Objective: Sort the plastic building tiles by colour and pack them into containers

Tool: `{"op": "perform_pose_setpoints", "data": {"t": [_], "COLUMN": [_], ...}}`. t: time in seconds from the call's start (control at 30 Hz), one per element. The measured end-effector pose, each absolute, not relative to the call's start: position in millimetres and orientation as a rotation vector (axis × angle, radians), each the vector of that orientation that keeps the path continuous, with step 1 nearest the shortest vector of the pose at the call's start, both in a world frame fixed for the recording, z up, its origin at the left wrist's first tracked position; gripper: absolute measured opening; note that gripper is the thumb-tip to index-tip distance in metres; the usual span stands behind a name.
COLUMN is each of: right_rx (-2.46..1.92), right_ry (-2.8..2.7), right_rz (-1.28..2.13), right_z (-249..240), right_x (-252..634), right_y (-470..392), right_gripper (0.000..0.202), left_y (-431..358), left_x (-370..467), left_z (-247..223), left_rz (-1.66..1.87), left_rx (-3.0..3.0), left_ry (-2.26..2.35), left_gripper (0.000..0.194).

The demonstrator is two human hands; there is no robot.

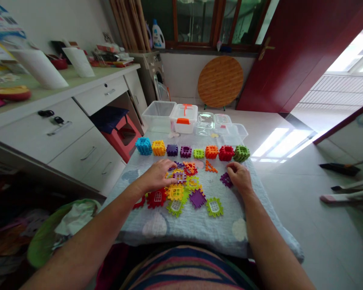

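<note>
My left hand [159, 175] is over the left of a loose pile of coloured plastic pieces, thumb and fingers apart, beside a purple window piece [179, 176]. My right hand [239, 176] has its fingertips pressed together beside a dark purple piece [226, 180]; what they hold, if anything, is too small to tell. Between the hands lies an orange triangle [211, 166]. Nearer me are a yellow piece [175, 192], a red piece [156, 198], a purple square [197, 198] and a green piece [214, 207]. Behind, stacks sorted by colour form a row, from blue [143, 146] to olive green [241, 153].
The cloth-covered table [230, 229] bears clear plastic boxes [159, 114] at its far edge, one with an orange-latched lid [184, 117]. A white cabinet [78, 137] and red stool [121, 135] stand left, with a green basket [45, 237] nearer me.
</note>
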State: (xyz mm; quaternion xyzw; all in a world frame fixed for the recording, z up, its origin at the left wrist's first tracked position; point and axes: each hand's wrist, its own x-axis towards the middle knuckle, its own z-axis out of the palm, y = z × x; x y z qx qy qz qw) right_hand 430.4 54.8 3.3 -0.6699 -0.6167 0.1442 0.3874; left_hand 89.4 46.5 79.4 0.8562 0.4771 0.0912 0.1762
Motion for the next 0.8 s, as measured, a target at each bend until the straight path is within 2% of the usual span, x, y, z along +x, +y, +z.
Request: {"op": "perform_pose_setpoints", "data": {"t": [0.13, 0.23, 0.4, 0.57, 0.67, 0.8], "right_rx": [-1.763, -1.844, -1.935, -1.849, -1.75, -1.647], "right_ry": [-1.714, -1.807, -1.984, -2.111, -2.187, -2.187], "right_rz": [0.234, 0.197, 0.303, 0.447, 0.483, 0.451], "right_z": [4.6, 6.4, 12.7, 17.1, 17.3, 20.1], "right_x": [430.0, 430.7, 434.5, 440.1, 443.5, 436.6], "right_y": [50.8, 48.2, 44.2, 37.8, 34.8, 33.0], "right_gripper": [0.024, 0.022, 0.017, 0.031, 0.04, 0.041], "left_y": [58.3, 74.9, 93.0, 91.4, 83.8, 65.3], "left_x": [87.9, 93.7, 100.8, 96.5, 90.7, 85.8], "left_z": [68.1, 56.4, 47.1, 53.4, 56.9, 62.4], "left_rz": [0.28, 0.215, 0.042, -0.016, 0.088, 0.318], "left_rx": [2.449, 2.459, 2.472, 2.457, 2.429, 2.373], "left_ry": [1.452, 1.517, 1.511, 1.44, 1.427, 1.46], "left_gripper": [0.029, 0.03, 0.035, 0.029, 0.031, 0.033]}}
